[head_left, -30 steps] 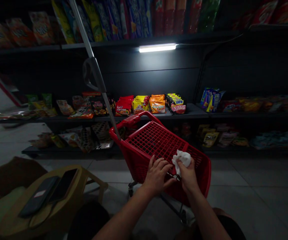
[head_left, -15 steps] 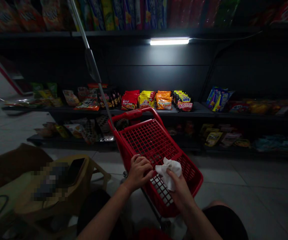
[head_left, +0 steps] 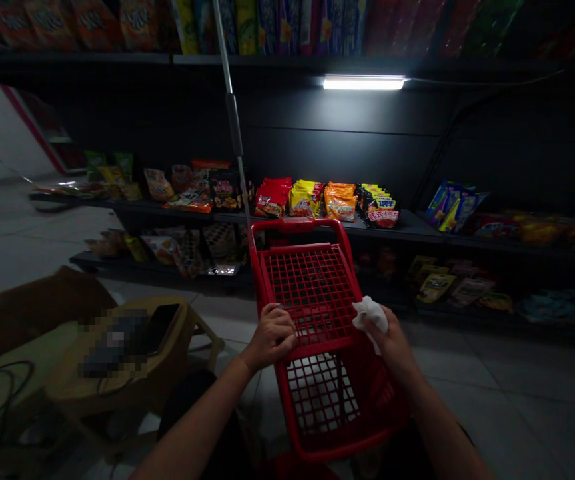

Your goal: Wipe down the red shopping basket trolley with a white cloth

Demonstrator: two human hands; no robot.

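Observation:
A small red plastic shopping cart (head_left: pixel 272 283) with grid panels stands between my knees, its handle towards the shelves. My left hand (head_left: pixel 271 339) is closed over the cart's left rim, fingers curled onto the grid flap (head_left: pixel 312 287). A crumpled white cloth (head_left: pixel 370 316), perhaps a tissue, is pinched in my right hand (head_left: pixel 396 345) at the cart's right rim. A thin metal pole (head_left: pixel 233 120) rises from the left of the cart's handle.
Behind the cart, dark shelves (head_left: pixel 407 227) carry snack packets (head_left: pixel 342 202) under a strip light (head_left: pixel 364 83). A low stool (head_left: pixel 174 353) at left bears a phone (head_left: pixel 160 328) and a blurred-out object. Beyond it lies a cardboard box (head_left: pixel 62 300) with cables.
The cart has turned so its near end points more towards me. My right hand has moved with the cloth from over the basket to the right rim. The left hand keeps its hold.

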